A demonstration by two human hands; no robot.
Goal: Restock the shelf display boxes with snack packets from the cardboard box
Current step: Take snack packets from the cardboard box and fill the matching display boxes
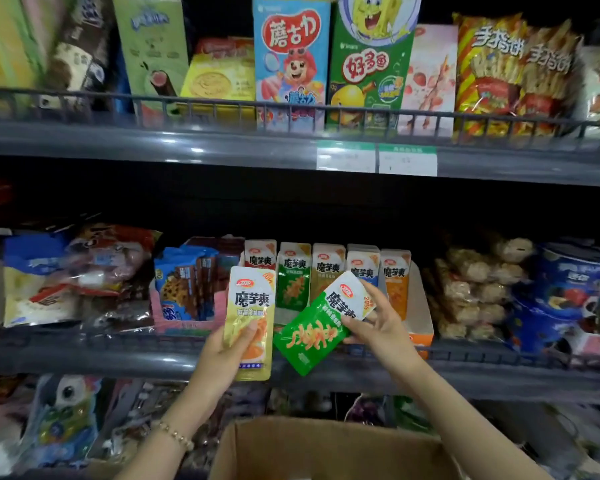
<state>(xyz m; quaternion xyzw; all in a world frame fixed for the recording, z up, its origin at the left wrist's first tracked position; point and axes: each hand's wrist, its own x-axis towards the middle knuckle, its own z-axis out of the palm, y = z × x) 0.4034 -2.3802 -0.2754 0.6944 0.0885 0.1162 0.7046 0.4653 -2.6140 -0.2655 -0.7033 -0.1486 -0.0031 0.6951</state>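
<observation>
While the left hand (222,355) grips a yellow packet (250,320) and the right hand (381,327) a green packet (317,327), neither yet sits in the part-filled display boxes (420,306).

On the upper shelf (187,140), the blue box (290,64) reads "蘑古力" in white on red, and the green box (368,74) just right of it reads "好多鱼". Farther right, two red-and-yellow bags (513,71) each carry "手指饼". On the lower shelf (118,358), the row of five packets (328,268) shows "魔芋爽" on each. The same "魔芋爽" stands on the yellow packet (250,320) in the left hand (222,355) and on the green packet (312,330) in the right hand (381,327); the green one also bears "20%" at its corner. The two price labels (376,157) are too blurred to read.
</observation>
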